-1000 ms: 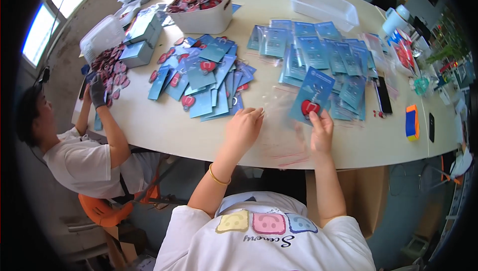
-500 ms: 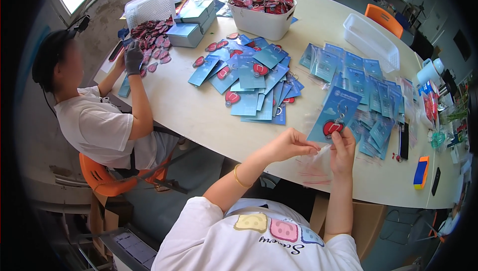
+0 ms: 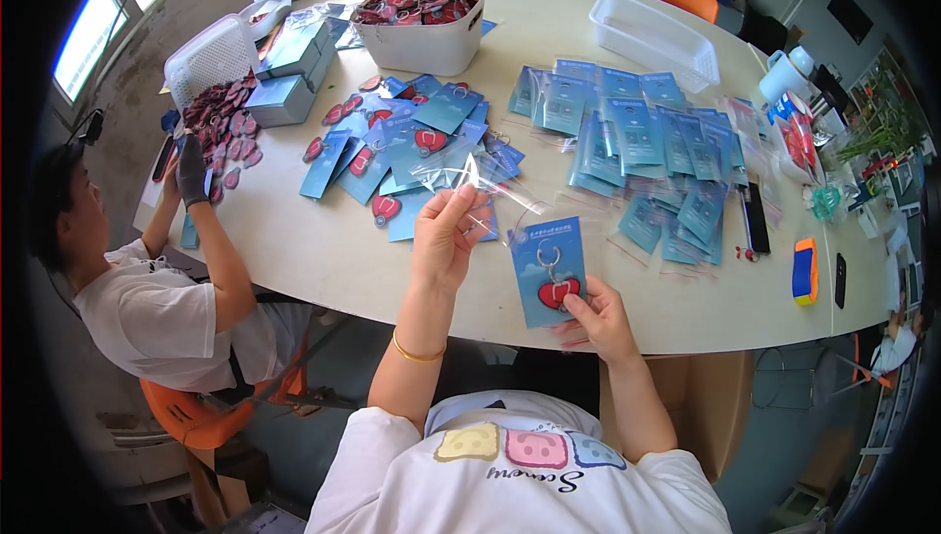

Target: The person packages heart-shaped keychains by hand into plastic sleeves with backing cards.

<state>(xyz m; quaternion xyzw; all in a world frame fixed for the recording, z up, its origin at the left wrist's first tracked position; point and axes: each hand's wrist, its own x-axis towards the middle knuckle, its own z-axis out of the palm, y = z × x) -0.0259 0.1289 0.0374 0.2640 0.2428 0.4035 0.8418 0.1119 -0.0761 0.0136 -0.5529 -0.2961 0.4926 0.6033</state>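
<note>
In the head view, the left hand (image 3: 449, 235) pinches a clear plastic bag (image 3: 478, 173); the right hand (image 3: 606, 324) pinches a blue rectangular card (image 3: 535, 272), topped with white print and bearing a red heart-shaped keyring (image 3: 557, 293), above the pale oval table's (image 3: 706, 323) near edge.
</note>
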